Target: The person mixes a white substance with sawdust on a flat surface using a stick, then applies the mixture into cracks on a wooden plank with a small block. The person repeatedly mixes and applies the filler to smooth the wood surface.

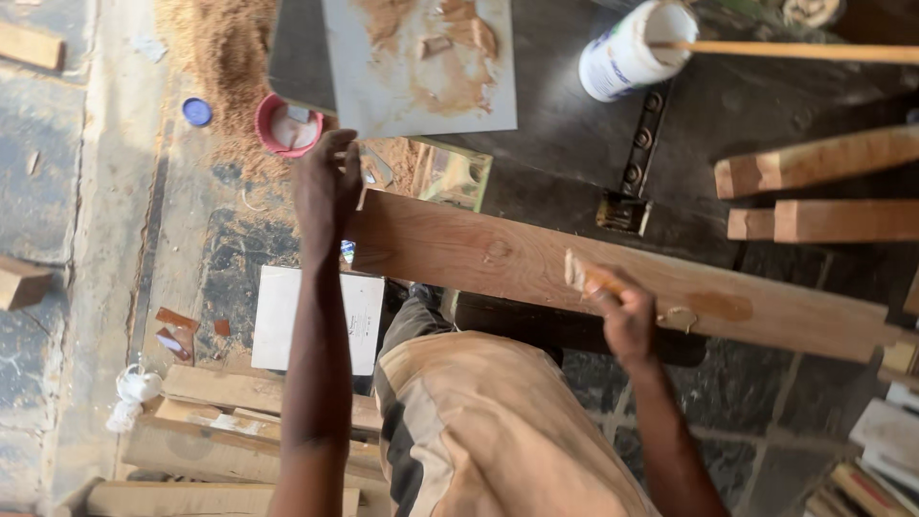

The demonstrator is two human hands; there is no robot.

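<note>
A long reddish wooden plank [479, 254] lies slanted across a dark workbench [565, 134]. My left hand [325, 187] grips the plank's left end, fingers curled over its edge. My right hand [627, 316] is closed on a small flat scraper [579, 273], whose pale tip presses on the plank's face near the middle. A brown patch of filler [718, 306] shows on the plank just right of that hand. My knee in tan trousers [498, 421] is below the plank.
A grey board smeared with sawdust paste [421, 67] and a white tub with a stick in it [627, 48] sit on the bench's far side. Wooden blocks [823, 191] lie at the right. On the floor are a pink lid [287, 124], sawdust and stacked timber [220, 431].
</note>
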